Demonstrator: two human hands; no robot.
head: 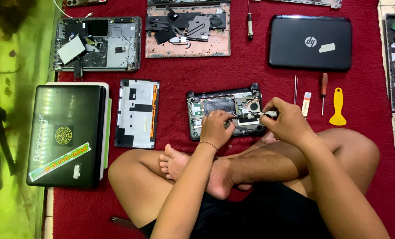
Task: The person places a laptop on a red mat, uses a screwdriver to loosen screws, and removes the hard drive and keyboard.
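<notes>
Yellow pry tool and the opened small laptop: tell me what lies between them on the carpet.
Between the yellow pry tool and the opened small laptop, the head view shows a red-handled screwdriver, a small white tube and thin tweezers on the red carpet.
</notes>
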